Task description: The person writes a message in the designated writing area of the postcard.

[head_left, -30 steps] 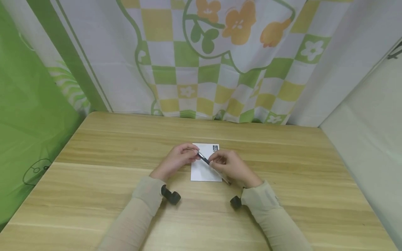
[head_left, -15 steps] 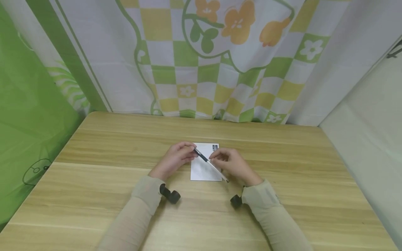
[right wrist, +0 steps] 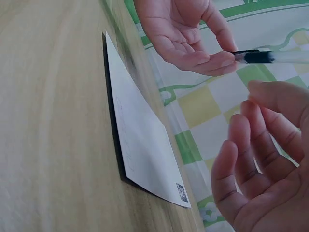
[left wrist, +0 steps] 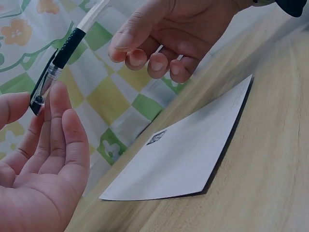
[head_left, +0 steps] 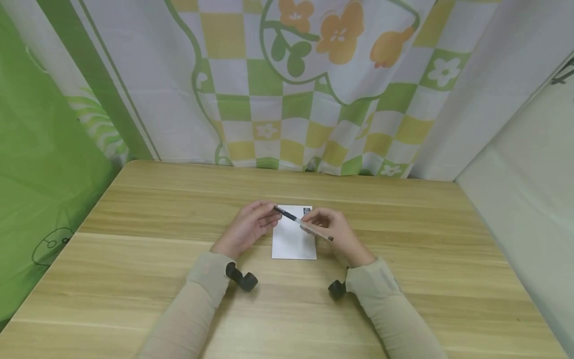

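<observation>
A gel pen [head_left: 287, 215] with a dark grip and a clear barrel is held above the card, slanting down to the right in the head view. My left hand [head_left: 252, 223] pinches its clip end between thumb and fingertips; the clear cap and dark clip of the pen [left wrist: 46, 79] show in the left wrist view. Just beside the barrel is my right hand [head_left: 334, 230], its fingers loosely bent. A small gap separates this right hand [right wrist: 263, 159] from the pen [right wrist: 258, 57] in the right wrist view. Below lies a white card [head_left: 293, 244] with a small dark stamp-like picture.
The card rests on a wood-grain table [head_left: 179, 199], slightly raised at its edges in the wrist views. A patterned curtain [head_left: 314, 114] hangs behind the table, with green cloth [head_left: 45, 174] at the left. Each wrist wears a small black camera [head_left: 248, 282].
The pen has swung to a flatter slant, its far end rising up and right. My right fingers, at the pen one second ago, are now apart from it. My left hand keeps its pinch.
</observation>
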Available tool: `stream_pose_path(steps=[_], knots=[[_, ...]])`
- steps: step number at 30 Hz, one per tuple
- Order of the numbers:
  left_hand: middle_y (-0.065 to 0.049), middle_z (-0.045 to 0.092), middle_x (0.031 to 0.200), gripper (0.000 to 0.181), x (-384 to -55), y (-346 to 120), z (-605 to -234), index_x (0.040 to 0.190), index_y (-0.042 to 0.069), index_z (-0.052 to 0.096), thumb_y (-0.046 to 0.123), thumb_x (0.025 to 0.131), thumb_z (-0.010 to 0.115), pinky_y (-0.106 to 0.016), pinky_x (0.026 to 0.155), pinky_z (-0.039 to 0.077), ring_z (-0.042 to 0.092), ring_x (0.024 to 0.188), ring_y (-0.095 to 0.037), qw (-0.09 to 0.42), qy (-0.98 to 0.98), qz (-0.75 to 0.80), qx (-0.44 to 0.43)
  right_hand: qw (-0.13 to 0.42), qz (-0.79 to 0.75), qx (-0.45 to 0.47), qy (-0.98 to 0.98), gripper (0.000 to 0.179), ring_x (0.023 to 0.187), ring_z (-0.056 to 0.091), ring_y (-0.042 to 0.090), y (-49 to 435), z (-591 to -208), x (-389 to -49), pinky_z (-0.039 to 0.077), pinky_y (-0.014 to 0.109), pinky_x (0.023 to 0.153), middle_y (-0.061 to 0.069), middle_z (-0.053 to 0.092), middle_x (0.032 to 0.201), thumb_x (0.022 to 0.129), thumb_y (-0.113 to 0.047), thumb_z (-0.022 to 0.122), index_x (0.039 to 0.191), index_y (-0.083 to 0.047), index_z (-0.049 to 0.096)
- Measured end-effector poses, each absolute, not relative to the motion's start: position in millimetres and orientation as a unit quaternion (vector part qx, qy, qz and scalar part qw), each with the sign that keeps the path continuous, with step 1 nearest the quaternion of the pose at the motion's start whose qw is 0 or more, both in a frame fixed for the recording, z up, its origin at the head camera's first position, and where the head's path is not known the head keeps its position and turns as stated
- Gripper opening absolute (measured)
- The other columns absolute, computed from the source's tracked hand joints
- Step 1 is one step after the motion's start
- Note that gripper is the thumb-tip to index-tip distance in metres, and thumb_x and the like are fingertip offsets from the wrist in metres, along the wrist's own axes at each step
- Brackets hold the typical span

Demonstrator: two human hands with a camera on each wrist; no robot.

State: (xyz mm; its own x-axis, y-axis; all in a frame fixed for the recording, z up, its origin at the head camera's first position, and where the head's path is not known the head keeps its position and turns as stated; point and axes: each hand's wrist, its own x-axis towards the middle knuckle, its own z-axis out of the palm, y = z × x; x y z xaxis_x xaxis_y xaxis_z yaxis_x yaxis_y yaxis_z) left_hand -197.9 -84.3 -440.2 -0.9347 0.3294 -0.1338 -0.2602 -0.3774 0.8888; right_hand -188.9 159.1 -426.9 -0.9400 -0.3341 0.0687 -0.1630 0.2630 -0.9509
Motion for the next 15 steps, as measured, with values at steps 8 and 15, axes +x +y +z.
stream_pose_path(steps=[8,15], knots=[[-0.003,0.068,0.104,0.01,-197.6,-83.1,-442.1,0.107,0.009,0.061,0.012,0.106,0.052,-0.03,0.097,0.054,0.067,0.1,-0.015,0.184,0.511,0.839,0.024,0.095,-0.626,-0.136,0.762,0.033,0.103,0.067,0.024,156.5,-423.5,-185.2,0.056,0.034,0.085,0.017,0.068,0.115,0.091,-0.02,0.077,0.111,0.005,0.069],[-0.004,0.068,0.104,0.009,-196.9,-81.3,-443.0,0.106,0.01,0.06,0.011,0.106,0.051,-0.029,0.096,0.055,0.068,0.1,-0.015,0.191,0.509,0.839,0.031,0.076,-0.646,-0.133,0.748,0.025,0.088,0.068,0.016,152.4,-425.9,-186.4,0.057,0.027,0.077,0.01,0.071,0.101,0.09,-0.008,0.077,0.109,0.005,0.067]])
